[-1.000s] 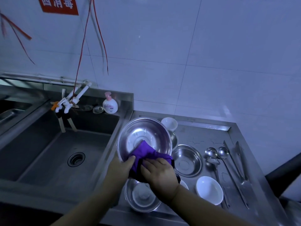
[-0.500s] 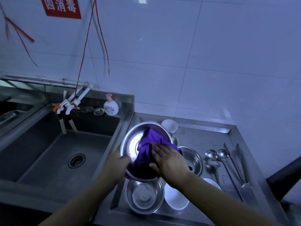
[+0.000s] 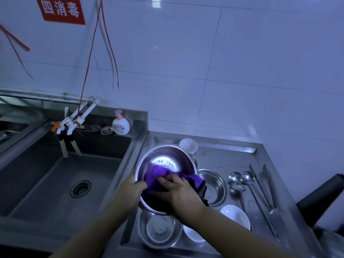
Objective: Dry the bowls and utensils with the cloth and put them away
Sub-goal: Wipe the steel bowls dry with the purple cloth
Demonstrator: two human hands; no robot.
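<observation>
A large steel bowl [image 3: 167, 157] is tilted toward me above the steel counter [image 3: 229, 161]. My left hand [image 3: 131, 190] grips its near-left rim. My right hand [image 3: 176, 192] presses a purple cloth [image 3: 158, 174] against the bowl's inside, fingers curled on the cloth. On the counter lie another steel bowl [image 3: 214, 185], a steel bowl [image 3: 160, 231] near the front edge, white bowls [image 3: 236, 216] [image 3: 189, 145] and several long steel spoons and utensils [image 3: 249, 183].
A deep steel sink [image 3: 61, 179] with a drain lies to the left, with white taps [image 3: 70, 123] and a soap bottle [image 3: 120, 124] behind it. A tiled wall stands behind the counter. A dark object [image 3: 322, 198] juts in at the right edge.
My right hand moved the cloth up into the bowl, then slid it back down toward the bowl's near-left side. The left hand has kept its hold on the rim.
</observation>
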